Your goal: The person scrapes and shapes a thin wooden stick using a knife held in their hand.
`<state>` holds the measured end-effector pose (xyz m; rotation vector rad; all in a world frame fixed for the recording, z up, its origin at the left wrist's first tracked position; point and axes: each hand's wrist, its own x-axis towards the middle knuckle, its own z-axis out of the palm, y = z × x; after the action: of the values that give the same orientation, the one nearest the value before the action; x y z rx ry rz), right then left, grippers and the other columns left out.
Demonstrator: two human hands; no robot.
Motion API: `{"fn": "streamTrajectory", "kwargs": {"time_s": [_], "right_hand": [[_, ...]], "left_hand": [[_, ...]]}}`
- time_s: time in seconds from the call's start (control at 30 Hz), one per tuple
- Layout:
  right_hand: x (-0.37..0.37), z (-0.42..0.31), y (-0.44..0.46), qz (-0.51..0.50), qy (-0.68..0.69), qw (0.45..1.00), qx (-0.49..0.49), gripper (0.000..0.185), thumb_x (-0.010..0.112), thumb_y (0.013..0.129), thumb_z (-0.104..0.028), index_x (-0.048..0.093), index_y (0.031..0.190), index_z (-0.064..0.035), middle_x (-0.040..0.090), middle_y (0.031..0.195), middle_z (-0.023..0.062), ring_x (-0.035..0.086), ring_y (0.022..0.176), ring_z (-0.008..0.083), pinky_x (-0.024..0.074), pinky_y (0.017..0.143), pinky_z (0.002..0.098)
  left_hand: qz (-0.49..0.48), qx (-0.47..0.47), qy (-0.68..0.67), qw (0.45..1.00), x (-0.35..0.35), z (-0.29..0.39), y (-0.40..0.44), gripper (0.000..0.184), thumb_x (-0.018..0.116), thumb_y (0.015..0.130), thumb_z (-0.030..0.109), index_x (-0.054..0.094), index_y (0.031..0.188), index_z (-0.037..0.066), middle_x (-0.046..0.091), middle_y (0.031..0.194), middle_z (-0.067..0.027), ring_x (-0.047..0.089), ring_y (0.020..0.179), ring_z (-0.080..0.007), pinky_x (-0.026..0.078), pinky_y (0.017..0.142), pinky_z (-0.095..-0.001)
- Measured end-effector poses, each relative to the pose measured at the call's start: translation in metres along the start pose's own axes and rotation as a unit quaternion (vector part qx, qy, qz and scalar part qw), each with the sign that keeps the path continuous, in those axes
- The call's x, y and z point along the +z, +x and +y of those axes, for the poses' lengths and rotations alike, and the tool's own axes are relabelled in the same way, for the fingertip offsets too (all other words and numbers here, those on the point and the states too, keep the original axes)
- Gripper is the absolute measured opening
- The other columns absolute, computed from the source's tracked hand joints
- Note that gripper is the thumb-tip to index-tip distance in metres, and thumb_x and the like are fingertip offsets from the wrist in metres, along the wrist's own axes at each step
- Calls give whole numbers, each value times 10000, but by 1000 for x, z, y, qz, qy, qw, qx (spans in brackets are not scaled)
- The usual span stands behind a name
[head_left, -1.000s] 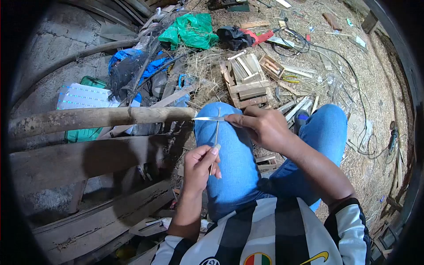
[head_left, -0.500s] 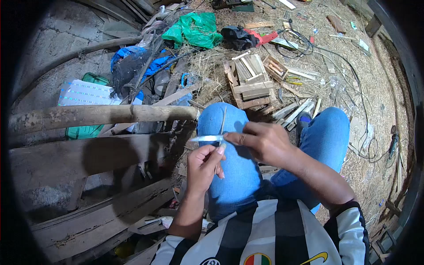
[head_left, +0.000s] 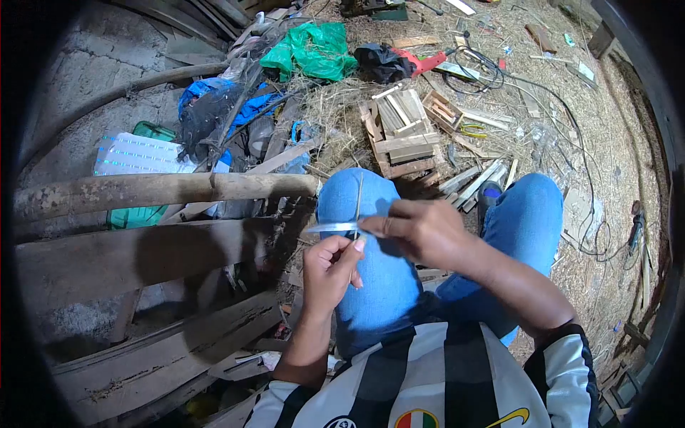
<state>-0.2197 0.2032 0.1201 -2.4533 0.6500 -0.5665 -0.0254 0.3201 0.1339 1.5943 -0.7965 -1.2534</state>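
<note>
My left hand [head_left: 330, 271] pinches a thin stick [head_left: 359, 192] that stands up from its fingertips over the left knee of my blue jeans [head_left: 378, 285]. In my right hand [head_left: 432, 232] is a knife, its handle hidden by the fingers. The shiny, slightly blurred blade [head_left: 330, 227] points left and crosses the stick just above my left thumb.
A round wooden pole [head_left: 164, 188] and wide planks [head_left: 135, 260] lie to the left. Ahead on the straw are stacked wood pieces [head_left: 407, 135], a small wooden crate [head_left: 442, 110], a green bag [head_left: 314, 51] and a red tool [head_left: 427, 63]. A black cable [head_left: 571, 121] runs at the right.
The blade has moved down along the stick, from near its upper part to close above my left thumb. My right hand has come down and slightly right with it.
</note>
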Motion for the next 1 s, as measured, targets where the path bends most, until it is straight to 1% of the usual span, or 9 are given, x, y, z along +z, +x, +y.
{"fn": "streamTrajectory", "kwargs": {"time_s": [0.13, 0.27, 0.33, 0.5, 0.53, 0.6, 0.7, 0.87, 1.0], "right_hand": [[-2, 12, 3, 7, -25, 999, 36, 542, 750, 789, -199, 698, 1318, -304, 614, 840, 44, 697, 702, 268, 550, 549, 421], [2, 1, -3, 30, -13, 999, -17, 481, 749, 790, -207, 733, 1263, -295, 607, 800, 46, 678, 665, 266, 537, 530, 420], [-6, 17, 2, 17, -44, 998, 30, 476, 741, 798, -202, 733, 1264, -301, 606, 803, 46, 676, 673, 266, 538, 533, 420], [0, 7, -1, 17, -29, 999, -11, 498, 758, 797, -217, 720, 1286, -304, 619, 822, 40, 686, 680, 267, 549, 543, 420], [-1, 21, 1, 22, -47, 999, 12, 599, 775, 738, -103, 720, 1306, -283, 606, 802, 17, 654, 639, 243, 523, 509, 400], [2, 17, 3, 45, -33, 998, 17, 603, 770, 731, -96, 722, 1302, -283, 598, 785, 18, 650, 626, 245, 521, 505, 403], [-2, 7, 2, 21, -38, 999, -9, 485, 755, 796, -205, 730, 1272, -294, 626, 840, 44, 689, 686, 268, 547, 535, 420], [-3, 11, 3, 8, -50, 998, 35, 494, 747, 797, -200, 727, 1279, -302, 626, 833, 40, 690, 701, 261, 554, 555, 410], [4, 19, 3, 47, -21, 999, 4, 584, 776, 708, -109, 739, 1268, -270, 589, 784, 25, 650, 644, 250, 529, 519, 408]], "left_hand": [[14, -7, 10, 1000, 0, -1, -1, 276, 722, 967, 156, 661, 757, -13, 570, 548, -22, 550, 412, -101, 451, 405, -248], [1, 4, 27, 1000, 0, -2, -1, 265, 713, 974, 157, 662, 771, -6, 588, 555, -28, 617, 446, -129, 453, 414, -240], [-2, -6, 21, 1000, 0, -1, -1, 284, 704, 988, 173, 655, 770, -4, 592, 558, -26, 614, 455, -115, 451, 423, -234], [-12, -6, 23, 1000, -2, -1, 2, 305, 690, 1005, 193, 648, 771, 4, 598, 562, -21, 614, 464, -101, 455, 435, -232], [-3, -13, 24, 1000, -2, 0, 2, 296, 695, 994, 181, 651, 767, -4, 593, 563, -27, 608, 451, -114, 468, 430, -240], [8, -20, 27, 999, -4, -2, -2, 288, 701, 982, 169, 654, 763, -12, 587, 563, -33, 603, 439, -127, 480, 425, -247], [-5, -7, 11, 1000, -3, -4, 3, 294, 705, 979, 172, 652, 758, -14, 575, 559, -36, 577, 435, -116, 506, 430, -268], [-10, -13, 31, 999, -6, -1, -2, 307, 695, 998, 192, 647, 768, -5, 574, 561, -16, 586, 454, -92, 509, 452, -255], [-2, -21, -17, 1000, -7, -1, -3, 312, 696, 997, 196, 645, 768, -10, 551, 557, -11, 560, 448, -85, 522, 454, -263]]}}
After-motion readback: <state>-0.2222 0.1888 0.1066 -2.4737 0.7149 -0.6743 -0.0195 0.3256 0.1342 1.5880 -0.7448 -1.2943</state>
